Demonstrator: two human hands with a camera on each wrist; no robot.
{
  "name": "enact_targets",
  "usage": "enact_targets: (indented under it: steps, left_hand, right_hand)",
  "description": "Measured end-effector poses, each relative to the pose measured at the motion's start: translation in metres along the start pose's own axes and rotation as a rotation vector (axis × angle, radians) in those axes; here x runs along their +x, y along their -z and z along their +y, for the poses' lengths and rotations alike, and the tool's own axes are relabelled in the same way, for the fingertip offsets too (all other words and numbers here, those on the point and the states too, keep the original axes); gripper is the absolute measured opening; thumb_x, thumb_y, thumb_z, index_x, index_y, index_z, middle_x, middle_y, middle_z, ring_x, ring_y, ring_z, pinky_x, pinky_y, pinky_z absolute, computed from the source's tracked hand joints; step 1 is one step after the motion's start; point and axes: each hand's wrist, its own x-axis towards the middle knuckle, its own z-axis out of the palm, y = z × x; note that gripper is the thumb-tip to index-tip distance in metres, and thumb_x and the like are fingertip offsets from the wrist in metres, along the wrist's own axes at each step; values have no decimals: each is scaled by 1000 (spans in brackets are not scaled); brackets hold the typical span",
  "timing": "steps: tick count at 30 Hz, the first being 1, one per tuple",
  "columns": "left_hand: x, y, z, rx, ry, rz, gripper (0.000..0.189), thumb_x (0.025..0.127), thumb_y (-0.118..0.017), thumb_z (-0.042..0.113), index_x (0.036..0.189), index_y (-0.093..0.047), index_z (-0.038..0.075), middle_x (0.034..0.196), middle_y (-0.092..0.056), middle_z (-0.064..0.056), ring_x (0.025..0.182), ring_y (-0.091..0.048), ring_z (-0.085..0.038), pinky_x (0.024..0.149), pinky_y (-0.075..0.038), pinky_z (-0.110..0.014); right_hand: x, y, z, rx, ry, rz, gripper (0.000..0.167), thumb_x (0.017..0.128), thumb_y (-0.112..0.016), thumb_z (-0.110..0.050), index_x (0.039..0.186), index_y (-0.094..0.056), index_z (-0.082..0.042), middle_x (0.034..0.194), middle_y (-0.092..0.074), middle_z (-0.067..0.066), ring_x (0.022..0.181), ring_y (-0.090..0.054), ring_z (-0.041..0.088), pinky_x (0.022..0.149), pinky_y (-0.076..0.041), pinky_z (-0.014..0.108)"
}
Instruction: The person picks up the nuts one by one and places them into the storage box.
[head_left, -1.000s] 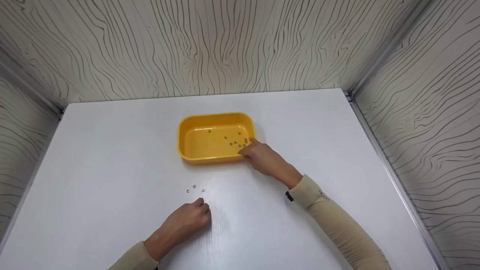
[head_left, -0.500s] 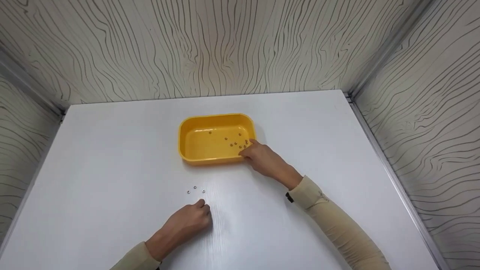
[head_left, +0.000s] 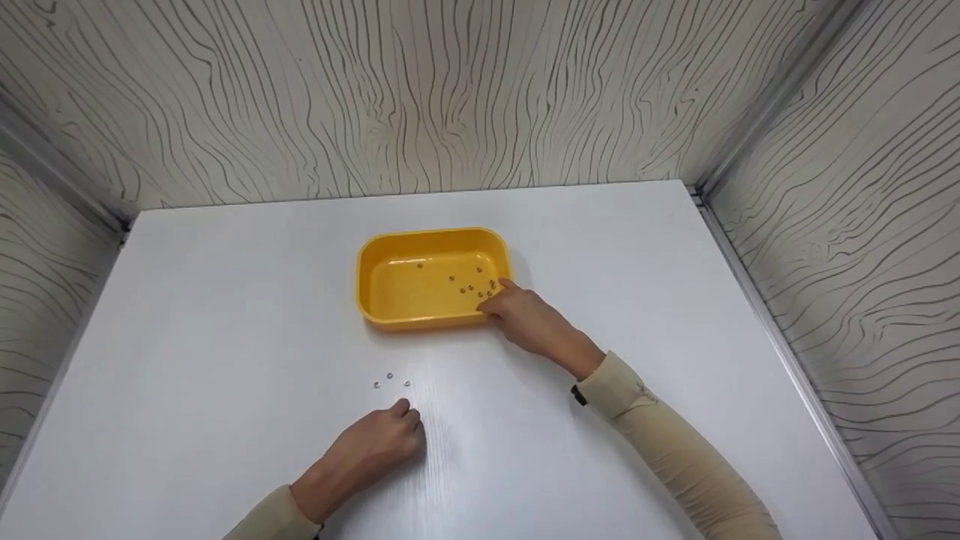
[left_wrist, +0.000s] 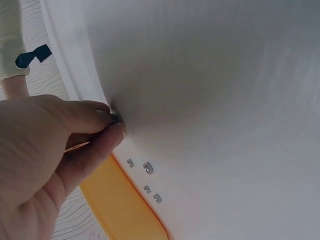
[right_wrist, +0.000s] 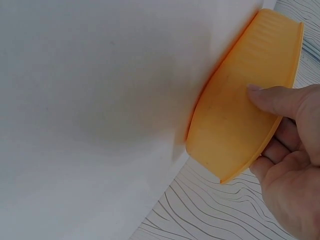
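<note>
In the head view a yellow plastic tub (head_left: 420, 324) stands on the white table, with several small metal nuts (head_left: 471, 288) scattered on its floor, mostly toward the right. My right hand (head_left: 525, 319) grips the tub's front right corner; in the right wrist view the thumb (right_wrist: 272, 99) presses the outer wall and the other fingers curl over the rim. Nearer the person, my left hand (head_left: 375, 442) pinches a small dark metal nut (left_wrist: 114, 118) between thumb and finger, close over the table. Several loose nuts (left_wrist: 148, 168) lie between that hand and the tub.
The white table (head_left: 225, 300) runs back to a wall panel (head_left: 450, 97) with a wood-grain line pattern. Similar panels and grey metal rails (head_left: 772, 300) border its sides. Long beige sleeves (head_left: 682, 457) cover both forearms.
</note>
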Motion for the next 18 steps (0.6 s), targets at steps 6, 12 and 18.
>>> enact_targets:
  steps: [6, 12, 18]
  left_hand:
    - [-1, 0, -2, 1, -10, 41, 15, 76, -88, 1, 85, -79, 9, 71, -64, 0, 64, -51, -9, 50, -52, -17]
    - [0, 1, -3, -13, -17, 19, 15, 76, -88, 2, 86, -80, 10, 73, -66, 1, 66, -54, -10, 51, -52, -17]
    - [0, 4, -2, -49, -16, -5, 20, 75, -89, 1, 91, -80, 10, 79, -70, 1, 71, -59, -11, 57, -56, -17]
  right_hand:
    - [-1, -1, 0, -5, 10, 24, 20, 99, -66, 3, 105, -80, -9, 93, -79, 7, 82, -60, 16, 133, -33, 42]
    - [-1, 0, -1, 6, -4, 14, 21, 100, -65, 2, 107, -80, -10, 93, -79, 7, 82, -59, 17, 133, -32, 43]
    - [-1, 0, -2, 15, 4, 15, 21, 101, -64, 0, 109, -80, -10, 99, -80, 7, 86, -62, 17, 133, -33, 44]
